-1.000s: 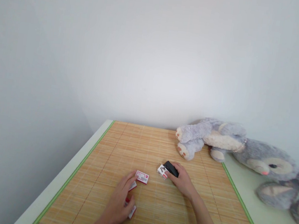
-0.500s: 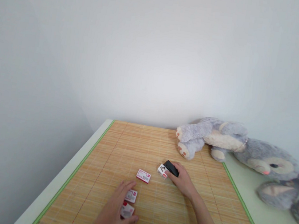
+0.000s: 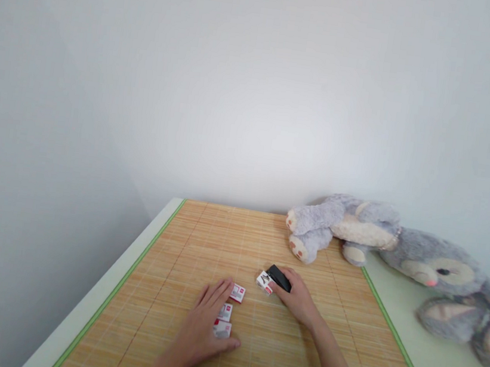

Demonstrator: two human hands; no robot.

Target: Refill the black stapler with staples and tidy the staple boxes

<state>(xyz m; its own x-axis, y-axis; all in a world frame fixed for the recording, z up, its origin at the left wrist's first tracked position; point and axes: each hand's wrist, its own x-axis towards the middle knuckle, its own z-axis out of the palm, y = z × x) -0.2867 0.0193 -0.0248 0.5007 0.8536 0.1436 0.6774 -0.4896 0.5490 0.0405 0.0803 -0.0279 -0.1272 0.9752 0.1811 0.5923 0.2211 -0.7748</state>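
My left hand [image 3: 203, 328] lies over the left side of three small white-and-red boxes, its fingers stretched forward and its thumb out to the right below them. The farthest box [image 3: 238, 293] is beside the fingertips. The middle box [image 3: 226, 311] and the nearest box [image 3: 223, 329] lie close together, partly hidden by the hand. My right hand [image 3: 296, 294] is closed around a black oblong object [image 3: 278, 277], possibly a small stapler. Its thumb presses a small white box [image 3: 264, 280] with a dark picture and a red patch against it.
A bamboo mat [image 3: 201, 244] with green edging covers most of the pale table [image 3: 418, 305]. Along the back right lies a grey plush toy [image 3: 356, 228], its legs on the mat. A white wall [image 3: 239, 86] rises behind the table.
My left hand has moved forward and right; the two nearer red-and-white boxes have shifted with it, closer to the farthest one. My right hand has kept its hold and hardly moved.
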